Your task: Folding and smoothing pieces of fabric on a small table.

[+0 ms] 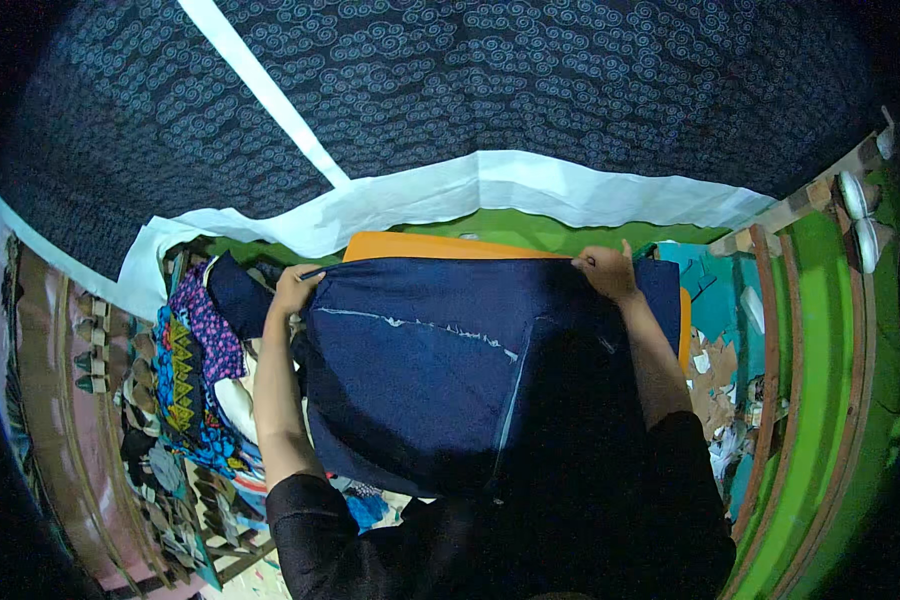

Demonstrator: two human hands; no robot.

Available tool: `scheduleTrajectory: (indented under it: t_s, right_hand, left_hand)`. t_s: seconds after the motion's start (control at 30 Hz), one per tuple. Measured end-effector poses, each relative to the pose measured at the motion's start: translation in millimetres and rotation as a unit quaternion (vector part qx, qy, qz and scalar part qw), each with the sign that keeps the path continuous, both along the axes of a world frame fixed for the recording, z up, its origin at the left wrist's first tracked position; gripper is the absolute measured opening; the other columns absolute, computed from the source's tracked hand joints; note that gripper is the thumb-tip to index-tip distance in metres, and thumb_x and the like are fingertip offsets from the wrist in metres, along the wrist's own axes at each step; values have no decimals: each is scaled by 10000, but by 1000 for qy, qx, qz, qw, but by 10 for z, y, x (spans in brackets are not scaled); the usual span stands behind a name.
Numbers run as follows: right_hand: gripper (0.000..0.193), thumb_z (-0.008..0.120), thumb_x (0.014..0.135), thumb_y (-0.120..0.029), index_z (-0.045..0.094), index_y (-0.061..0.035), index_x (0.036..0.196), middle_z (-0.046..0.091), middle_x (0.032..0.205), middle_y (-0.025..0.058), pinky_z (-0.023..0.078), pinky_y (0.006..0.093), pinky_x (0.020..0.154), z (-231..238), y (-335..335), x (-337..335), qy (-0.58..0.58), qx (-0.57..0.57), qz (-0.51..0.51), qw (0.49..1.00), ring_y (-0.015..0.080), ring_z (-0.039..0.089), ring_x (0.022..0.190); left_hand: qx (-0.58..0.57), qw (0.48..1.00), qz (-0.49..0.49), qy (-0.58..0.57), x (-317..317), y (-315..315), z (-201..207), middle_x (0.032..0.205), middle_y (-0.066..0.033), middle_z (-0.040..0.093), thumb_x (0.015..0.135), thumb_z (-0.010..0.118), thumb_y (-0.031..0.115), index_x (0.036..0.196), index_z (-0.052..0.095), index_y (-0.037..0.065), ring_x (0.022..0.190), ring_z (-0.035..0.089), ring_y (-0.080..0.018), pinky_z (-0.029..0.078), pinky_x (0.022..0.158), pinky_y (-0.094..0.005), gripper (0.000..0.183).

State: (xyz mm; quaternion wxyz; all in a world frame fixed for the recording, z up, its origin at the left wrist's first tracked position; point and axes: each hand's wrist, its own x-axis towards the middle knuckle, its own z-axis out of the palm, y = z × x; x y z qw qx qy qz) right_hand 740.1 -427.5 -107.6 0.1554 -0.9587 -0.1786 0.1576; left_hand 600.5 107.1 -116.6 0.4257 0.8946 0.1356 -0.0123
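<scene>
A large piece of navy blue fabric [420, 370] is stretched out in front of me, with a frayed pale seam across it and another running down toward me. My left hand [292, 292] pinches its far left corner, where the cloth gathers into folds. Along the same far edge, further right, my right hand [607, 272] grips the fabric with curled fingers. Under the cloth lies an orange board [410, 246], showing along the far side and at the right. The lower part of the fabric falls into shadow near my body.
Patterned cloths [205, 340] are heaped at the left. Beyond the board hangs a dark swirl-print curtain [530, 80] with a white border [510, 180]. At the right are a teal surface [705, 270] with scraps, wooden rails [792, 330] and a pair of pale shoes [863, 222].
</scene>
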Motion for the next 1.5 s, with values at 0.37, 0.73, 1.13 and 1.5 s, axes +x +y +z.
scheduleTrajectory:
  t_s: [0.37, 0.73, 1.13, 1.5]
  right_hand:
    - [522, 482, 594, 104, 553, -159, 1038, 559, 1052, 11, 252, 459, 871, -127, -559, 330, -198, 232, -56, 951, 235, 493, 1052]
    - [615, 586, 582, -33, 544, -291, 1139, 374, 1304, 76, 62, 594, 975, 30, -626, -145, -10, -42, 19, 999, 304, 207, 1289]
    - [513, 583, 772, -397, 430, -182, 1213, 339, 1287, 128, 179, 647, 899, -455, 293, -328, -237, 73, -226, 942, 320, 288, 1215]
    - [446, 529, 806, -400, 482, -129, 1158, 438, 1183, 134, 215, 520, 936, -590, -1233, -2889, -259, 99, -306, 911, 312, 367, 1140]
  left_hand:
    - [87, 987, -64, 122, 621, -831, -140, 902, -90, 641, 728, 618, 395, 917, 638, 99, 891, 587, -250, 418, 798, -332, 352]
    - [7, 915, -367, 165, 996, -1147, -516, 745, -67, 622, 787, 574, 453, 740, 605, 31, 717, 583, -216, 438, 664, -332, 426]
    - [-25, 941, 50, -334, 283, -2670, 104, 712, -134, 552, 824, 538, 135, 737, 535, -9, 634, 523, -266, 404, 580, -353, 168]
    - [107, 988, -102, -45, -1985, -2955, -246, 698, -85, 540, 719, 593, 156, 733, 609, 99, 695, 516, -264, 340, 642, -387, 61]
